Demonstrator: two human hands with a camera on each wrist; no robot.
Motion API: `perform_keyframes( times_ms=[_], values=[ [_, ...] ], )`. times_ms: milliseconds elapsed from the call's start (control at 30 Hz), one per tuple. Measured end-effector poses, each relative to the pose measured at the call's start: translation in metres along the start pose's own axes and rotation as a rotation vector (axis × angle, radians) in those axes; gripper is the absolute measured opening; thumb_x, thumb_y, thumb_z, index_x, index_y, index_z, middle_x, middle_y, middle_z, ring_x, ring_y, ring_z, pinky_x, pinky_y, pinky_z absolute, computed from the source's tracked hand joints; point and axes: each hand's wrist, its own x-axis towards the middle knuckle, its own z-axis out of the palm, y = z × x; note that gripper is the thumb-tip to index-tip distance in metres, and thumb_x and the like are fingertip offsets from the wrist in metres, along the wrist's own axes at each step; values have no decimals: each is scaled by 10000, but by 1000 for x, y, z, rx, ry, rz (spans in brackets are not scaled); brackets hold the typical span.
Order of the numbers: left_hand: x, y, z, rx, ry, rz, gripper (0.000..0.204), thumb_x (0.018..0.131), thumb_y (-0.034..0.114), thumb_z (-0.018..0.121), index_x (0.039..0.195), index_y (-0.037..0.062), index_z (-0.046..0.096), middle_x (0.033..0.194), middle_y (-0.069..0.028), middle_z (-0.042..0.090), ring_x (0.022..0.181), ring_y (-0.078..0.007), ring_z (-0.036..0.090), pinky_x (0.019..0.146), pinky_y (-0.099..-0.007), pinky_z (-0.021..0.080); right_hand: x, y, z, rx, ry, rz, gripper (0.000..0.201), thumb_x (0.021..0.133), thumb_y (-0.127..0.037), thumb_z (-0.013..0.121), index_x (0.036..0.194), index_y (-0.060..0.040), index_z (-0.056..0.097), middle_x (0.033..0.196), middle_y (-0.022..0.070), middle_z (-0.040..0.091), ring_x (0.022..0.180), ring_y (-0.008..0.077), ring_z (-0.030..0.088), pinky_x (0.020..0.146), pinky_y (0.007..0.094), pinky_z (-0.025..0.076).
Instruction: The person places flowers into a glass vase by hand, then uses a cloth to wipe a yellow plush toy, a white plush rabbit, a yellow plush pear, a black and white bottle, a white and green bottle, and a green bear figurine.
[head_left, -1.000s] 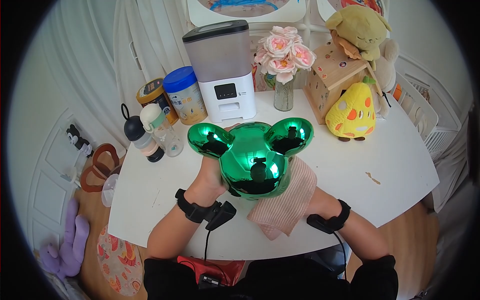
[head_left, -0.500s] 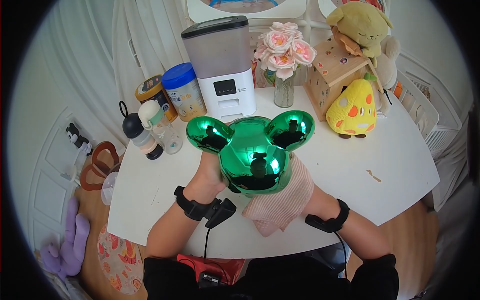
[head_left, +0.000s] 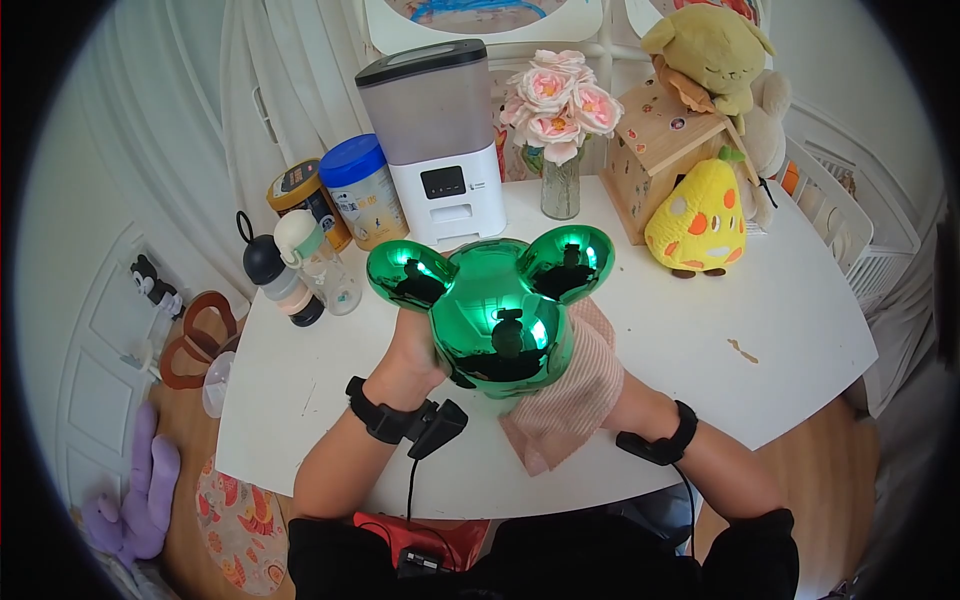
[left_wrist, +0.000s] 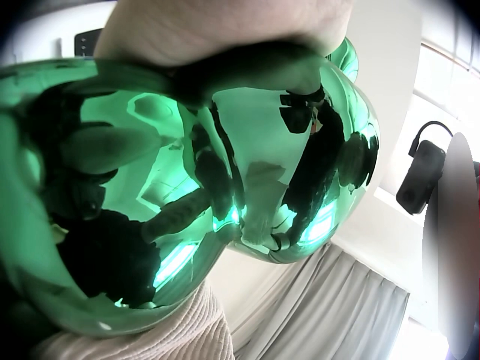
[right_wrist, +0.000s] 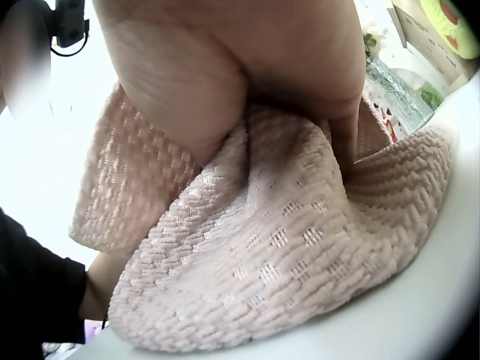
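Observation:
A shiny green figure [head_left: 500, 320] with two round ears is held above the white table. My left hand [head_left: 412, 352] grips its left side; in the left wrist view the palm [left_wrist: 217, 30] lies against the glossy green surface [left_wrist: 262, 172]. A pink woven cloth [head_left: 565, 400] is bunched in my right hand [head_left: 632, 402] at the figure's lower right. In the right wrist view, fingers of the right hand [right_wrist: 255, 67] curl into the cloth [right_wrist: 262, 247]. The figure hides most fingertips.
Behind stand a pet feeder [head_left: 455, 195], a blue-lidded can [head_left: 365, 195], a dark can [head_left: 310, 195], two bottles [head_left: 335, 280] and a vase of roses [head_left: 560, 190]. To the right are a wooden house [head_left: 640, 165] and a yellow plush [head_left: 697, 225] on the table [head_left: 700, 350].
The head view has shifted slightly. Both hands keep their hold near the figure, and the cloth's hanging folds have changed shape a little.

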Motion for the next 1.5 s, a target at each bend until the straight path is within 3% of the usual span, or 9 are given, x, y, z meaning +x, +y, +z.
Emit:
perform_keyframes(
  times_ms=[267,333,533,667,767,833,933,1167,1500],
  values=[
    [-2,0,2,-10,-15,10,463,1041,339,553,1398,46,516,1308,-104,637,1145,-213,649,989,-382,546,9,-25,-9,-186,-29,-15,791,807,-218,850,1463,-36,446,1486,146,474,1362,288,465,1157,414,352],
    [-1,-3,0,-22,60,-9,476,1042,323,555,1421,43,489,1327,-108,625,1163,-218,640,1002,-387,540,9,-28,-9,-127,-72,20,933,733,-226,907,1503,-83,400,1499,117,449,1433,277,356,1210,446,249],
    [-2,-2,3,51,54,11,500,1040,341,553,1437,46,479,1342,-113,618,1174,-222,637,1008,-395,538,7,-14,3,117,25,55,1059,688,-230,937,1534,-62,323,1481,126,458,1409,267,373,1202,439,268],
    [-3,2,10,25,15,13,496,1040,358,545,1425,48,498,1333,-109,626,1163,-214,643,997,-387,543,16,-29,-2,-33,-8,37,1064,690,-233,938,1532,-48,314,1480,124,458,1407,260,396,1205,421,278],
    [-2,2,15,63,37,15,485,1040,370,538,1403,48,521,1307,-101,641,1144,-209,654,984,-378,550,8,-29,-3,-237,-73,-46,1030,703,-219,932,1514,-36,323,1461,118,479,1365,251,461,1186,407,322],
    [-1,2,18,3,104,15,384,1049,302,507,1311,33,585,1213,-130,681,1047,-231,699,897,-388,598,7,-33,2,-7,120,-86,775,769,-225,878,1400,-38,469,1349,117,533,1226,234,516,1063,378,427],
    [-2,1,14,-46,65,7,388,1050,307,506,1312,32,584,1216,-130,681,1049,-233,699,893,-388,601,4,-11,9,102,105,65,989,723,-216,922,1502,-43,339,1487,121,450,1386,243,434,1176,414,336],
    [1,-2,11,-93,85,16,386,1044,298,524,1310,25,584,1207,-131,685,1025,-224,709,872,-376,610,2,-8,3,-111,20,-15,962,712,-177,930,1475,-44,359,1432,98,504,1328,217,497,1158,388,370],
    [3,-1,8,-3,38,17,422,1038,363,547,1312,44,584,1238,-100,672,1082,-212,681,934,-375,573,10,-39,7,-73,127,104,846,715,-179,926,1399,-49,446,1386,89,533,1270,204,539,1114,373,420]
  ],
)
